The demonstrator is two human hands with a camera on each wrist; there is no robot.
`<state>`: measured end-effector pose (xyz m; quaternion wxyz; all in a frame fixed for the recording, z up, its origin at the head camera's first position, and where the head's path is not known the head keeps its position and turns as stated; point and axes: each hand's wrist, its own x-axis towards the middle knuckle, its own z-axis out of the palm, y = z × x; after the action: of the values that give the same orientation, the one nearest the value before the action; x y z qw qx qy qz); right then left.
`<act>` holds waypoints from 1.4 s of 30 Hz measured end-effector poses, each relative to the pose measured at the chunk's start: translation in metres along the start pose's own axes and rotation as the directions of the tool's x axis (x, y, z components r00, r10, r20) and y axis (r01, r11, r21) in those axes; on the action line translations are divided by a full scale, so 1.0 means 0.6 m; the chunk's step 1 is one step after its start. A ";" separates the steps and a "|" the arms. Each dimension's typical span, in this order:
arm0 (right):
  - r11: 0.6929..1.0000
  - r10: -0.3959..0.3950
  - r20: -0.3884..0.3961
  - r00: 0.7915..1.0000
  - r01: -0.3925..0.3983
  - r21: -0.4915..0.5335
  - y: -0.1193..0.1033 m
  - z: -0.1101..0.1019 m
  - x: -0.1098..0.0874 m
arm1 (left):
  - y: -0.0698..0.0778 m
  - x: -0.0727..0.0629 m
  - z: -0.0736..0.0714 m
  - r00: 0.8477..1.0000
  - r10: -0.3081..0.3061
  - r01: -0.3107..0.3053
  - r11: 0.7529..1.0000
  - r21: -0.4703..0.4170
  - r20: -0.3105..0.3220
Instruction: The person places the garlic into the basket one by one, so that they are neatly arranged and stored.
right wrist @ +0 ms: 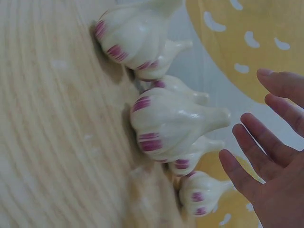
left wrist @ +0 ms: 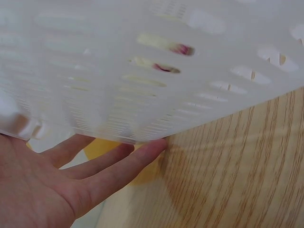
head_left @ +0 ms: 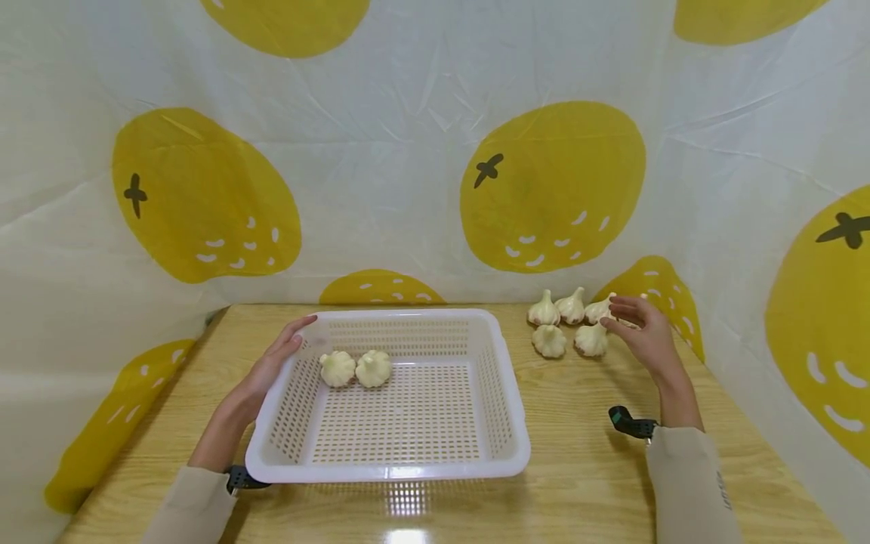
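Hiding partly behind right hand (head_left: 646, 337): garlic bulb (head_left: 597, 310)

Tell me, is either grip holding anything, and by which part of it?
The left grip holds the basket by its left rim, near the far corner. The right grip holds nothing.
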<state>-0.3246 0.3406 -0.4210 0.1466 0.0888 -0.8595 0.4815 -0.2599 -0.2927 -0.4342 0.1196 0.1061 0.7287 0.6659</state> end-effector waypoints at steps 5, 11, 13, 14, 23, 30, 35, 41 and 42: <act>0.997 0.015 0.003 1.000 -0.015 0.072 0.028 0.008 0.000 | 0.000 -0.001 0.000 1.000 0.001 0.000 1.000 0.006 -0.005; 0.994 0.083 0.032 0.996 -0.085 0.062 0.056 0.018 -0.001 | -0.001 0.001 -0.001 1.000 0.011 -0.011 1.000 0.000 0.007; 0.995 0.092 0.044 0.995 -0.094 0.036 0.060 0.022 -0.002 | -0.001 0.002 -0.001 1.000 0.013 -0.013 1.000 -0.007 0.011; 0.995 0.097 0.053 0.994 -0.099 0.023 0.060 0.024 -0.003 | -0.001 0.002 -0.001 1.000 0.013 -0.013 1.000 -0.010 0.011; 0.987 0.159 0.103 0.982 -0.157 -0.022 0.059 0.036 -0.001 | 0.000 0.002 0.000 1.000 0.010 -0.010 1.000 -0.018 0.008; 0.984 0.173 0.189 0.967 -0.160 -0.079 0.063 0.036 -0.001 | 0.000 0.002 0.001 1.000 0.019 -0.019 0.999 -0.026 0.018; 0.980 0.200 0.241 0.950 -0.192 -0.056 0.062 0.036 -0.002 | -0.001 0.003 0.000 0.999 0.026 -0.026 0.999 -0.029 0.024; 0.978 0.206 0.236 0.950 -0.196 -0.067 0.061 0.036 -0.002 | -0.003 0.003 -0.001 0.999 0.031 -0.030 0.999 -0.029 0.028; 0.978 0.209 0.234 0.949 -0.198 -0.069 0.061 0.036 -0.001 | -0.004 0.003 -0.002 0.999 0.032 -0.031 0.999 -0.028 0.028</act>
<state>-0.3383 0.3411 -0.4615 -0.0071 0.0539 -0.8861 0.4604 -0.2622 -0.2931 -0.4364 0.1209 0.1256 0.7161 0.6759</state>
